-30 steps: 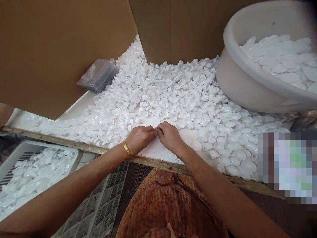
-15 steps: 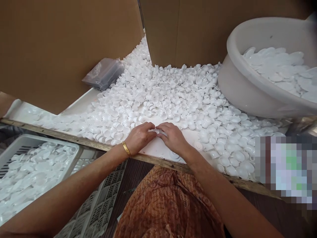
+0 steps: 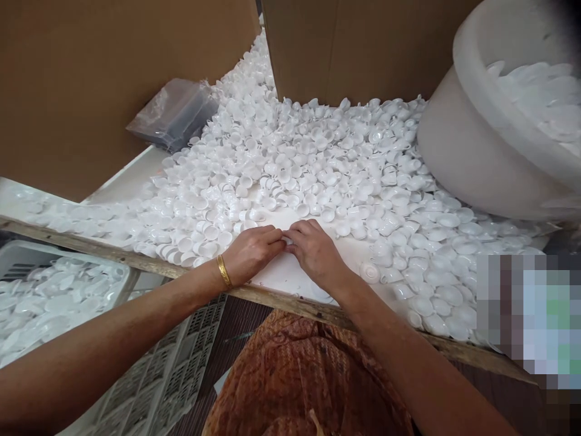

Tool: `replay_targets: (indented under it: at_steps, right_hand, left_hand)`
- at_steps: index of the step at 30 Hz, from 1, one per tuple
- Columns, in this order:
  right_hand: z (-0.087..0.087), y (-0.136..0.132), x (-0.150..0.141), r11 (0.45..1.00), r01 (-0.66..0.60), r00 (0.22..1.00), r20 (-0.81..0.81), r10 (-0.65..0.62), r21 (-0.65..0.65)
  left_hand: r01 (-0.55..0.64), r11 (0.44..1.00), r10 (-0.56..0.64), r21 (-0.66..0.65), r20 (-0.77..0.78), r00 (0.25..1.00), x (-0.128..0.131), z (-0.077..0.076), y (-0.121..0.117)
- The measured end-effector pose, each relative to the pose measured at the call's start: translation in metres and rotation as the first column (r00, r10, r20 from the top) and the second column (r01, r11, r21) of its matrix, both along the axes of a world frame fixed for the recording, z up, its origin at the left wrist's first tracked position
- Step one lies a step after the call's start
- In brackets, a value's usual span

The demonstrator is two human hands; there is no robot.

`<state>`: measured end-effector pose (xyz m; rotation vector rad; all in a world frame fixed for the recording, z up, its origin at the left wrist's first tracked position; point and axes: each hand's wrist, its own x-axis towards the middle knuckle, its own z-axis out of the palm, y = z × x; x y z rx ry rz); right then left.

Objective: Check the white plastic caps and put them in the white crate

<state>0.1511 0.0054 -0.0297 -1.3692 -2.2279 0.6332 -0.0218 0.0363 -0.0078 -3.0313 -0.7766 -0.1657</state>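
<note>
Fingertips of my left hand (image 3: 254, 253) and my right hand (image 3: 318, 254) meet just above the near edge of the table. Pinched between them is a small white plastic piece (image 3: 287, 240), mostly hidden by the fingers, so its exact shape does not show. Beyond the hands spreads a thick heap of tiny white toy cups (image 3: 318, 163). To the right of my right hand lie flatter white pieces that look like small saucers (image 3: 447, 295). One round piece (image 3: 370, 272) rests by itself close to my right wrist.
A large whitish tub (image 3: 467, 145) holding white pieces stands at the right. Brown cardboard (image 3: 113, 79) walls the back and left, with a plastic-wrapped packet (image 3: 175, 115) against it. Below the wooden table edge (image 3: 290, 304), a crate (image 3: 122, 284) of white pieces sits at the left.
The camera view has shifted slightly, with the tub now further right. Both hands stay together at nearly the same spot, fingers drawn a little closer round the white piece.
</note>
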Motion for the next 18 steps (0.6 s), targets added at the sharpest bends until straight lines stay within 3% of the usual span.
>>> replay_targets:
  at_steps: [13,16,18]
  right_hand:
    - [0.001,0.006,-0.001,0.996,0.004,1.000,0.015,-0.003,-0.086]
    - [0.006,0.001,0.013,0.992,0.045,0.991,-0.117,-0.059,-0.119]
    - [0.010,-0.005,0.027,0.985,0.147,0.962,-0.217,-0.164,-0.092]
  left_hand:
    - [-0.009,1.000,0.010,0.020,-0.064,0.998,0.005,-0.003,-0.003]
    - [-0.097,0.993,0.102,0.065,-0.071,0.992,0.003,0.006,-0.009]
    - [-0.230,0.970,0.233,0.081,-0.033,0.972,-0.016,0.018,-0.017]
